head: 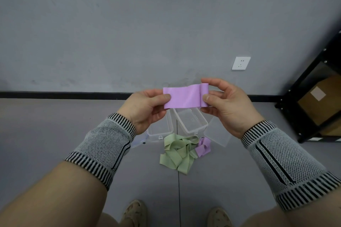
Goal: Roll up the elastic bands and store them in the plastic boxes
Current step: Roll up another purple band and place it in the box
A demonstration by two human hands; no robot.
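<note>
a: what do the two hands hold?

b: both hold one purple elastic band (184, 97), stretched flat between them, up in the air in front of the grey wall (129, 24). the left hand (145, 110) pinches the left end of it between thumb and fingers. the right hand (225, 105) is closed around the right end, where the band is already rolled into a small roll; the thumb presses on the roll from the front and the fingers are curled over it from behind.

a: and the boxes, where are they?

b: on the floor (55, 134), under the hands. there are two clear plastic boxes (191, 121), side by side and both without lid. the left one is partly hidden by the left hand. a clear lid (217, 132) lies just right of the right box. i cannot see any band inside the boxes.

a: are there other bands?

b: yes. a loose heap of green elastic bands (177, 153) lies on the floor just in front of the boxes, and a small purple band (203, 146) is touching its right side, crumpled.

a: anything else?

b: both forearms wear knitted wrist sleeves (282, 160) with black and white stripes. a white wall socket (241, 63) is on the wall, and a black shelf (313, 101) with a cardboard box stands at the right. two shoes (135, 212) are seen at the bottom.
</note>
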